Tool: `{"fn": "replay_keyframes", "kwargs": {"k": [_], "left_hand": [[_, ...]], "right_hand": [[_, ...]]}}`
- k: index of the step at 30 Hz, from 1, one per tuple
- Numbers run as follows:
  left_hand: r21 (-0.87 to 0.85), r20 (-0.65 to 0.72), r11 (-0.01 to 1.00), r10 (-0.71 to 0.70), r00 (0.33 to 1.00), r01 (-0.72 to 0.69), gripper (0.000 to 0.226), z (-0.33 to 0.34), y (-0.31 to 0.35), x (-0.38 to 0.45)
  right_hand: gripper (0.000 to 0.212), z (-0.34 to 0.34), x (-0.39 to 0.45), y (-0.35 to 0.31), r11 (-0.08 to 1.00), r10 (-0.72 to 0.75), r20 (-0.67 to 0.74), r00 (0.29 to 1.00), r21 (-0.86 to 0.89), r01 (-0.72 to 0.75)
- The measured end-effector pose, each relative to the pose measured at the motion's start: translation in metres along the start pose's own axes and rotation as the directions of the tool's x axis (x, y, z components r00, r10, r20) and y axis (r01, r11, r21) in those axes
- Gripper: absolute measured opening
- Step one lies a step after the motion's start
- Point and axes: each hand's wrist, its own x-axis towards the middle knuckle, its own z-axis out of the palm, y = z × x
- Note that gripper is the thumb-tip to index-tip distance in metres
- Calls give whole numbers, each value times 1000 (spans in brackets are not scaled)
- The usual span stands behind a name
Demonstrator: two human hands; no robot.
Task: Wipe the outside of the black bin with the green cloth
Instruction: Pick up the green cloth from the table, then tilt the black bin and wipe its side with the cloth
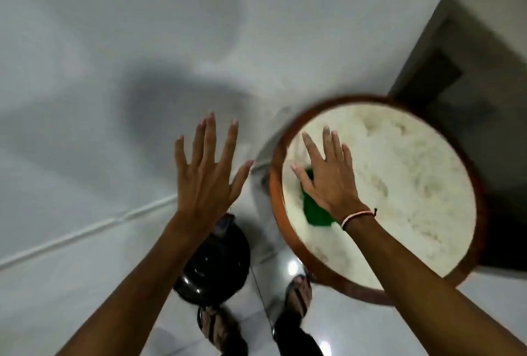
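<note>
The black bin, glossy and round, stands on the floor below my left forearm, partly hidden by it. The green cloth lies on a round table top and shows from under my right palm. My right hand is spread flat over the cloth, fingers apart; whether it presses on the cloth I cannot tell. My left hand hovers in the air to the left of the table, fingers spread, holding nothing.
The round table has a pale mottled top and a brown wooden rim. A white wall fills the background, with a dark door frame at the right. My sandalled feet stand on shiny white tiles beside the bin.
</note>
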Motion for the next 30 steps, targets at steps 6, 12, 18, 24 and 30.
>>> {"fn": "replay_keyframes", "kwargs": {"k": [6, 12, 18, 24, 30], "left_hand": [[-52, 323, 999, 17, 946, 0, 78, 197, 9, -63], [-20, 524, 998, -42, 850, 61, 76, 332, -21, -76], [-17, 597, 980, -148, 788, 197, 64, 403, -49, -71], [-212, 451, 923, -200, 870, 322, 49, 390, -84, -143], [-367, 252, 816, -375, 892, 447, 44, 356, -152, -267]], "right_hand": [[72, 148, -21, 72, 993, 119, 105, 987, -14, -118], [51, 193, -26, 82, 988, 113, -274, 955, 129, -80], [45, 176, -45, 61, 940, 72, -309, 948, 338, 39], [49, 178, -98, -43, 802, 27, -377, 926, 561, 205], [42, 309, -129, -116, 616, 180, 121, 976, 760, -208]]}}
